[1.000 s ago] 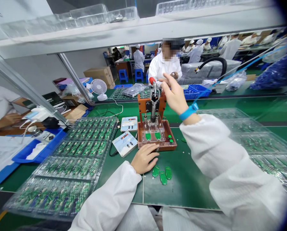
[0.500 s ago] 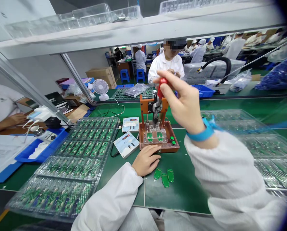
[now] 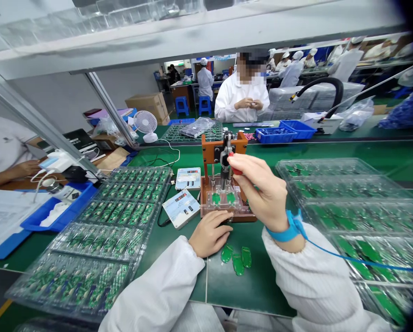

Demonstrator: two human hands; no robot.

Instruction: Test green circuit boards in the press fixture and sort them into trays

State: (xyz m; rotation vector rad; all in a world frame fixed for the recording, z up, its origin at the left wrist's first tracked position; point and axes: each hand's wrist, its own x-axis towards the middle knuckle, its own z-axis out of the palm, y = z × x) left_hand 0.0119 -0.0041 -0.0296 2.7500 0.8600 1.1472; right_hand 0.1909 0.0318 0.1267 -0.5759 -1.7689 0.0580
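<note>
My right hand [image 3: 263, 191] is closed around the red handle [image 3: 237, 172] of a toggle lever on an orange-brown press fixture [image 3: 209, 151]. Beneath the plunger, a clear plate [image 3: 223, 207] sits over two green circuit boards [image 3: 216, 198] side by side in the fixture. Against the front edge of its base rests my left hand [image 3: 209, 234], fingers stretched out and holding nothing that shows. Several loose green boards [image 3: 238, 264] lie on the green mat just in front of the fixture. A blue wrist strap [image 3: 286, 229] circles my right wrist.
Stacked clear trays of boards [image 3: 123, 203] stand at left, more trays [image 3: 331, 203] at right. Two small display boxes [image 3: 181, 208] sit left of the fixture. A blue cord [image 3: 358, 262] runs rightward. Across the bench, a person in white [image 3: 242, 99] works near blue bins [image 3: 275, 134].
My right hand has brought the red handle downward and toward me, and the plunger linkage has swung with it. My left hand stays at the base's front edge. The view has shifted slightly.
</note>
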